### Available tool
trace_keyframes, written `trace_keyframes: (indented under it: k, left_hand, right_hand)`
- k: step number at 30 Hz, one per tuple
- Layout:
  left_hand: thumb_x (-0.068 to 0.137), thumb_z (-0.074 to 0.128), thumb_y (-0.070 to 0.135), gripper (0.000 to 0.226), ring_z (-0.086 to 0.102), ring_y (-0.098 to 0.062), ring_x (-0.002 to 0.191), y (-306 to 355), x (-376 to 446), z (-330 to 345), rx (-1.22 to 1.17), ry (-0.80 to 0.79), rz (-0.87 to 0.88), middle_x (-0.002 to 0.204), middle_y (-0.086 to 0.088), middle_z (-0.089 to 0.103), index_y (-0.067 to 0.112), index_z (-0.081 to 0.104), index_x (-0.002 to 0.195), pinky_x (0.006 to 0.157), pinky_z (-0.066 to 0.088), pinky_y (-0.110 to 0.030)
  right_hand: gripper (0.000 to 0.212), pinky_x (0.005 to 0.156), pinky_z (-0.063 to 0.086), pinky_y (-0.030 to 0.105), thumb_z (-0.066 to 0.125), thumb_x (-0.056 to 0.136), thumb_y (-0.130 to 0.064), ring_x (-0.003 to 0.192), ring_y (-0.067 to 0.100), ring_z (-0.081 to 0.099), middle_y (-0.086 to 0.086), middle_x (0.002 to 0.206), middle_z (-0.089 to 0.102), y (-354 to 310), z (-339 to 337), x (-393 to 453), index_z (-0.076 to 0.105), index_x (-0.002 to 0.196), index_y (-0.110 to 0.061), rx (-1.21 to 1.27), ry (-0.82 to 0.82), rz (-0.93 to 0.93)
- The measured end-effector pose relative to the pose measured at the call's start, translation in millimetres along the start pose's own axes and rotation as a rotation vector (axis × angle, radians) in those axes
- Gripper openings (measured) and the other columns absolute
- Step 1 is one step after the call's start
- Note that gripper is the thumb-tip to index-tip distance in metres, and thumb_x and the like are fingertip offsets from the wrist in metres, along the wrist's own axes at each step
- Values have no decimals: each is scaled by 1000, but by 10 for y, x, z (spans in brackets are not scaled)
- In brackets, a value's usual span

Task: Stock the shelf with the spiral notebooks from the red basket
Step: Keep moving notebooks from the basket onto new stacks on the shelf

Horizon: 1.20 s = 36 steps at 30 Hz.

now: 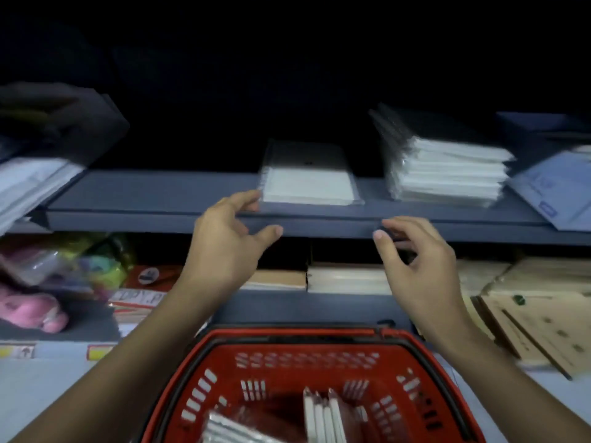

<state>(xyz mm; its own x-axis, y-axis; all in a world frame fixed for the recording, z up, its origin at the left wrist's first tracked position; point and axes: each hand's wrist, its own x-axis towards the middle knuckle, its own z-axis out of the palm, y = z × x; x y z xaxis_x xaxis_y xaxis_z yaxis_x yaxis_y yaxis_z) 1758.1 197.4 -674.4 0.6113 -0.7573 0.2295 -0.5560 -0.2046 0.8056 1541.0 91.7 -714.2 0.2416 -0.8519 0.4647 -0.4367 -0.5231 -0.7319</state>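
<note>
Bare fingers first: left hand point(224, 238) is up at the front edge of the grey shelf point(153, 199), fingers loosely spread, fingertips touching or just at the near left corner of a small stack of spiral notebooks point(308, 183) in clear wrap; cannot tell if there is real contact, blur. Holds nothing. Right hand point(415, 260) hangs in front of the shelf lip, right of the left hand, fingers relaxed and slightly curled, thumb and forefinger apart, nothing in it.

Small stack lies flat near the shelf's front edge, middle of the shelf. Taller stack of wrapped notebooks point(447, 174) sits just to its right, not touching it. Far right on the same shelf, blue-white packets point(550, 193) lean tilted. Left end, more pale packets point(28, 187), blurred.

Red basket point(287, 366) is nearest the camera, below both hands, centre. Inside it: several notebooks standing on edge point(323, 417) right of centre, and one lying tilted point(236, 431) at the near left.

Lower shelf behind the basket: brown-covered pads point(348, 276), kraft notebooks point(540, 321) on the right, pink and yellow soft items point(28, 308) on the left.
</note>
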Motion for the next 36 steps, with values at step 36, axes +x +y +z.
trace_keyframes:
  k: [36]
  left_hand:
    - [91,68,10,31,71,-21,86,-848,-2049,598,-347,-647,-666,106,-2,73,15,65,122,86,59,-35]
  right_hand:
    - [16,69,48,28,68,87,-11,90,29,71,13,96,76,1080,43,-1740,75,100,-5,-267,-748,880]
